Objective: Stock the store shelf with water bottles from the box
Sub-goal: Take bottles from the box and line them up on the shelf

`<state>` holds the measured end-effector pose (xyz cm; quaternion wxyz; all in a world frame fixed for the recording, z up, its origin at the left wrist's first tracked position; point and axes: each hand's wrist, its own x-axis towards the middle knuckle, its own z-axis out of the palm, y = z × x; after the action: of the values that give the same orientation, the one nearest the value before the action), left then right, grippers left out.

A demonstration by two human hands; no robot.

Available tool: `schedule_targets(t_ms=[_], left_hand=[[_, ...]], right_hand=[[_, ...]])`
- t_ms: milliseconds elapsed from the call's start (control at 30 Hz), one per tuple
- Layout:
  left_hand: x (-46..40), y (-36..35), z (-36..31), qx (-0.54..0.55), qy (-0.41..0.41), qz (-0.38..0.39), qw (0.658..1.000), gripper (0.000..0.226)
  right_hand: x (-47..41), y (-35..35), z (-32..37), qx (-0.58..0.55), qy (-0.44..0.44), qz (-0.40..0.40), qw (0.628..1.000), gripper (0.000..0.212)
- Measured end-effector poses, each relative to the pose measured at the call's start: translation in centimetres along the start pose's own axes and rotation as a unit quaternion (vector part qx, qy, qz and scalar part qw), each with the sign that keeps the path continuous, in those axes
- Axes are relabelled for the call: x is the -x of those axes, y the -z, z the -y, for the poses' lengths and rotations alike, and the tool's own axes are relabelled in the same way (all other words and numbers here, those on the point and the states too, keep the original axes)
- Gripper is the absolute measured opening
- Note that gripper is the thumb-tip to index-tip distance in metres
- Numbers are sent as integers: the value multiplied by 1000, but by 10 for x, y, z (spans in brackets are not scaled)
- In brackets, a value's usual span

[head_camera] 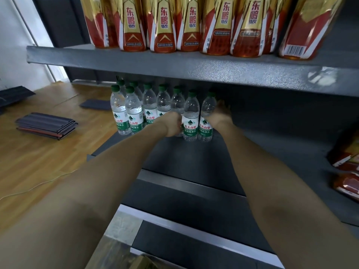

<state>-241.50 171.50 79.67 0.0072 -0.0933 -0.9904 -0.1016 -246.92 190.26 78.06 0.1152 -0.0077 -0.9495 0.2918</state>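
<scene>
The dark grey shelf (174, 152) takes up most of the view, and its bare front and right side suggest the row is being built from the far left corner outward, so that each new bottle goes in beside the last. Above the fingers, the upper shelf (194, 68) carries red and gold drink bottles (163, 26), which leaves only a low gap and probably explains why both arms reach in flat and nearly straight. Left of the fingers, and just behind them, stand the water bottles (134, 111) with green caps, upright and packed in touching rows. The left hand (172, 123) is curled into a fist against the left side of a front bottle (191, 115); it seems to grip either that one or a bottle hidden behind the hand, but which I cannot tell. The right hand (221, 115) wraps around the far side of the rightmost bottle (207, 117), fingers mostly hidden, apparently setting it snug against its neighbour. The box (124, 255) is probably the blurred cardboard at the bottom edge, well below both hands.
</scene>
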Motion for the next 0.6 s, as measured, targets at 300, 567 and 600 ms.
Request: schedule_targets(t_ms=[300, 567, 600], left_hand=[[69, -7, 17, 17, -47, 46, 998, 11], [144, -60, 64, 28, -59, 128, 990, 16], [151, -74, 71, 25, -60, 142, 988, 16]], right_hand=[[112, -27, 23, -54, -38, 70, 995, 22], [232, -79, 42, -21, 12, 93, 995, 14], [246, -90, 41, -20, 6, 110, 994, 14]])
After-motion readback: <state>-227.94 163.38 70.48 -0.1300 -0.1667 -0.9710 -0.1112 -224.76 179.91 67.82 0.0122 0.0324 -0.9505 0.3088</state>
